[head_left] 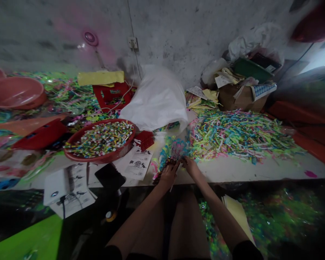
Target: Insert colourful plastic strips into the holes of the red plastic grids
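Observation:
My left hand (168, 174) is closed round a bundle of colourful plastic sticks (170, 152) standing at the front edge of the white table (233, 169). My right hand (190, 165) sits right beside it, fingers pinched at the bundle's base, touching the sticks. Both hands meet near the table's middle front. What exactly the right fingers pinch is too small to make out.
A large heap of pastel plastic sticks (238, 135) spreads to the right. A red basin of small mixed pieces (101, 141) stands left, with printed paper sheets (137, 164) and a black phone (109, 176) by it. A white bag (158, 99), cardboard box (241, 97) and pink bowls (14, 92) lie behind.

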`<action>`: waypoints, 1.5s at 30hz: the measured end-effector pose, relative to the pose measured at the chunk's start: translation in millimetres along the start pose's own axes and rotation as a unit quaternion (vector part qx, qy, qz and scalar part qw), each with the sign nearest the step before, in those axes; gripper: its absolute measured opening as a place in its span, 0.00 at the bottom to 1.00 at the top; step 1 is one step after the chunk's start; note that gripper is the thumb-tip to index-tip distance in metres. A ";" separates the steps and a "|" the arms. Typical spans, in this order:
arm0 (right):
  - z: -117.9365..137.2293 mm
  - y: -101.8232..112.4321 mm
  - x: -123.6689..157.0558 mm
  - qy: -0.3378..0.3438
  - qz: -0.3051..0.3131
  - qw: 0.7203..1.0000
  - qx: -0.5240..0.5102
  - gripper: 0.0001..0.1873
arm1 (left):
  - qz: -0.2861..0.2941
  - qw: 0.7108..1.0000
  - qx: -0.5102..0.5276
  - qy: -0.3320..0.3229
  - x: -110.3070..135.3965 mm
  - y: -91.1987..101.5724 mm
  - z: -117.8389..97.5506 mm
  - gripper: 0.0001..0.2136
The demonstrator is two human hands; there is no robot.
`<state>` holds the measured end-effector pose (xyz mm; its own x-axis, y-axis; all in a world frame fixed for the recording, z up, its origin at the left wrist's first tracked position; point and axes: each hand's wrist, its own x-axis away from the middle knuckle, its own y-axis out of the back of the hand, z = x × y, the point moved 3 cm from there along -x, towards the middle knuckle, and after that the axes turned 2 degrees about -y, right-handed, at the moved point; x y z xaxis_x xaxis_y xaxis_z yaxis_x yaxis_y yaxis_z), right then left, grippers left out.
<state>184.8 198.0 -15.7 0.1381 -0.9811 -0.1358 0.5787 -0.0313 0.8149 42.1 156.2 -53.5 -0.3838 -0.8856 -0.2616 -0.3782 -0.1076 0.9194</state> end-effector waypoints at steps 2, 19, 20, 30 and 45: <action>6.2 3.0 -6.4 -0.010 0.036 0.998 0.056 0.12 | 0.017 1.000 0.000 0.013 -2.1 1.3 -0.7 0.32; -32.3 33.5 20.2 -0.173 -0.060 0.972 0.149 0.19 | 0.102 0.994 -0.033 0.036 -10.0 18.2 -3.0 0.33; -43.6 35.3 23.6 -0.199 -0.061 0.964 0.165 0.20 | 0.097 0.994 -0.033 0.037 -9.7 17.1 -2.5 0.33; -89.5 29.0 15.6 -0.169 0.020 0.961 0.219 0.20 | 0.016 0.997 -0.069 0.000 -1.7 0.7 3.1 0.33; -62.1 51.1 23.3 -0.145 -0.131 0.899 -0.392 0.18 | 0.015 0.997 -0.081 0.004 -1.1 1.0 -1.1 0.32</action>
<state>267.5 185.4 -12.2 -0.2353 -0.9717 -0.0203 0.9650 -0.2361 0.1138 43.1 156.6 -52.0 -0.3853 -0.8935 -0.2306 -0.2250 -0.1514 0.9625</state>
